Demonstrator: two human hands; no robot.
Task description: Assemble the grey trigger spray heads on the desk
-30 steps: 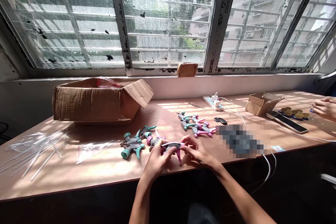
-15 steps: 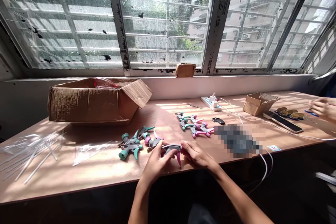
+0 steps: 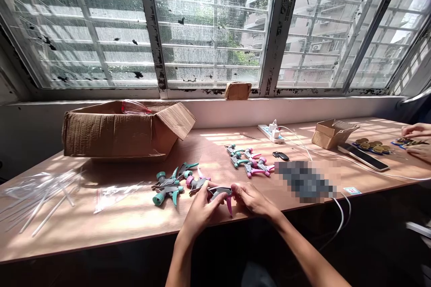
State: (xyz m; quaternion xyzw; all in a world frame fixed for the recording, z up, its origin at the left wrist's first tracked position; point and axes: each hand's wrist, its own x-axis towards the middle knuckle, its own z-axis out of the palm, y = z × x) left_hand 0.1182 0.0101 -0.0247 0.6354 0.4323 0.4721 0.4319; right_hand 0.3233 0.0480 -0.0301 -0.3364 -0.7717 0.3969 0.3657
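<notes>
A long wooden tabletop [image 3: 134, 215] is running under a barred, paint-flecked window [image 3: 208, 27], with sun striping the wood. No brand or writing is reading clearly anywhere; a small label [image 3: 352, 190] near the front edge is showing red and blue print too small to make out.

The left hand [image 3: 200, 208] and right hand [image 3: 254, 199] are meeting at the front edge, both gripping one grey spray trigger head [image 3: 220, 193] with a pink lever hanging down. Left fingers [image 3: 212, 190] are curling closed around its left end; right fingers [image 3: 237, 189] are pinching narrowly on its right end. The piece is sitting just above the tabletop between the two hands.

Just left, a heap of teal trigger heads [image 3: 170, 184] is lying; farther back, a mixed pink and teal cluster [image 3: 251, 161] is lying. An open cardboard box [image 3: 114, 130] is standing at the left rear, clear tubes [image 3: 40, 197] lying far left.

A pixelated patch [image 3: 306, 181] is hiding something right of the hands. Another person's hands [image 3: 417, 139] are being cut off at the right edge, beside a phone [image 3: 363, 156].
</notes>
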